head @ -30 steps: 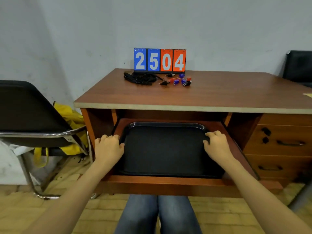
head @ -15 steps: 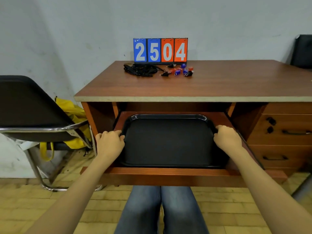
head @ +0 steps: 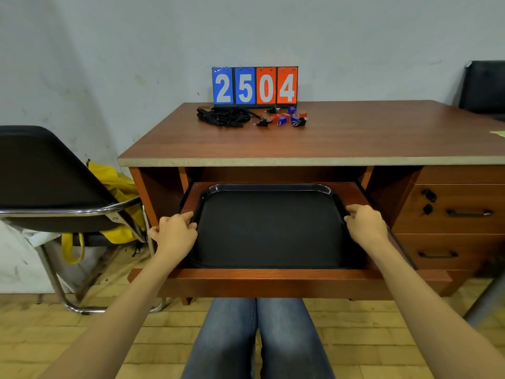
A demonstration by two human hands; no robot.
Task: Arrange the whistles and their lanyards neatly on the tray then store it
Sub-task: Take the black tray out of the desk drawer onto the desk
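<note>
A black tray (head: 269, 187) lies flat in the pulled-out drawer (head: 273, 281) under the desk, with nothing on it. My left hand (head: 175, 233) grips the tray's left rim and my right hand (head: 366, 224) grips its right rim. On the desk top, near the back, sits a heap of black lanyards (head: 224, 117). Just right of it lie several small whistles (head: 287, 119) in red, blue and black.
A flip scoreboard (head: 254, 86) reading 2504 stands behind the whistles against the wall. A black chair (head: 49, 184) with a yellow bag (head: 120, 187) stands left of the desk. Closed drawers (head: 459, 214) fill the desk's right side. My knees (head: 257, 337) are under the open drawer.
My hands have shifted outward along the tray, from lying on its surface near the sides to gripping both rims. The view has tilted slightly; the tray stays in the drawer.
</note>
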